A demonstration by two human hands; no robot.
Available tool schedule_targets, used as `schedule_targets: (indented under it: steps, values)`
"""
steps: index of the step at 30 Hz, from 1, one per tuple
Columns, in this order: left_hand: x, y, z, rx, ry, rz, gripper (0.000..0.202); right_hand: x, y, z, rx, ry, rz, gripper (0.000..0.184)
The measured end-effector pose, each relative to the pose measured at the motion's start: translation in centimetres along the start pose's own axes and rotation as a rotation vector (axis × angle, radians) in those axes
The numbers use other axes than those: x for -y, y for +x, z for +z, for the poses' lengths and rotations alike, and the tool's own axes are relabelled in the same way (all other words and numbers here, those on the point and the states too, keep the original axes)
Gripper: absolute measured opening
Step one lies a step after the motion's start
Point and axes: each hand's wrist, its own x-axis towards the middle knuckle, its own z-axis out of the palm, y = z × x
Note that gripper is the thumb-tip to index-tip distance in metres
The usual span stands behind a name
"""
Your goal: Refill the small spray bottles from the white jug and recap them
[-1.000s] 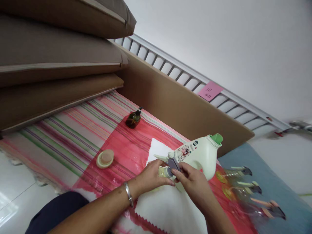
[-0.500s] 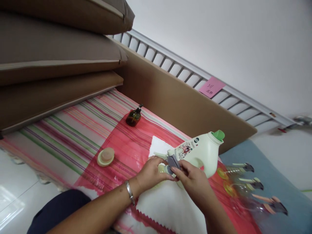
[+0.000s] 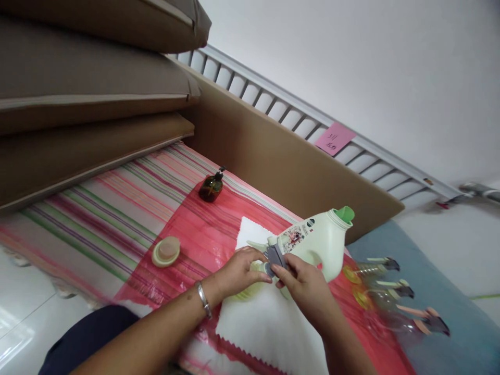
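A spray bottle with a pale yellow, see-through body (image 3: 247, 292) stands over a white cloth (image 3: 269, 328). My left hand (image 3: 242, 268) is curled round its neck, with a silver bangle on the wrist. My right hand (image 3: 300, 278) pinches the grey spray head (image 3: 275, 256) on top of the neck. Just beyond both hands is a pale green detergent jug (image 3: 332, 242) with a bright green spout, partly covered by my fingers. Whether the spray head is fully seated cannot be made out.
Farther back stands a dark pump bottle (image 3: 211, 187). A round soap-like piece lies on a small green dish (image 3: 166, 252). Several spray bottles (image 3: 390, 291) are at the right. Cushions (image 3: 94, 78) are stacked at the left; a brown board (image 3: 273, 151) leans against the radiator (image 3: 250, 94).
The view has shifted slightly, so everything sits a little farther left. Both hands stay at the spray bottle's top; my left fingers look slightly looser round the neck.
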Motion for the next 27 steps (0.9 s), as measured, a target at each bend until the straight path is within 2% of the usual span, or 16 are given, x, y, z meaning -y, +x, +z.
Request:
schedule_targets:
  steps: [4, 7, 10, 14, 18, 21, 24, 27]
  values:
    - [0.4, -0.2, -1.0, 0.004, -0.21, -0.068, 0.042, -0.8, -0.4, -0.6, -0.047, 0.016, 0.009, 0.021]
    - [0.4, -0.3, -2.3, -0.054, -0.294, -0.136, 0.037, -1.9, -1.3, -1.8, -0.079, 0.004, 0.05, 0.023]
    - [0.4, -0.4, -2.9, -0.097, -0.264, -0.175, 0.036, -3.5, -2.7, -3.5, -0.067, 0.0, 0.072, 0.022]
    - [0.7, -0.6, -2.3, -0.034, -0.164, -0.217, 0.037, -6.5, -5.5, -6.5, -0.05, 0.036, 0.1, 0.02]
    - [1.3, -0.7, -1.7, 0.011, -0.037, -0.23, 0.036, -11.6, -8.4, -10.2, -0.042, 0.038, 0.205, 0.016]
    - [1.7, -0.8, -1.5, 0.011, 0.033, -0.231, 0.037, -16.6, -10.2, -13.3, -0.105, -0.027, 0.314, 0.013]
    - [2.7, -0.9, -1.3, 0.005, 0.086, -0.238, 0.04, -21.8, -11.1, -16.2, -0.149, -0.117, 0.429, 0.014]
    - [4.5, -1.1, -1.1, 0.023, 0.134, -0.253, 0.042, -26.5, -11.3, -18.6, -0.154, -0.221, 0.529, 0.014]
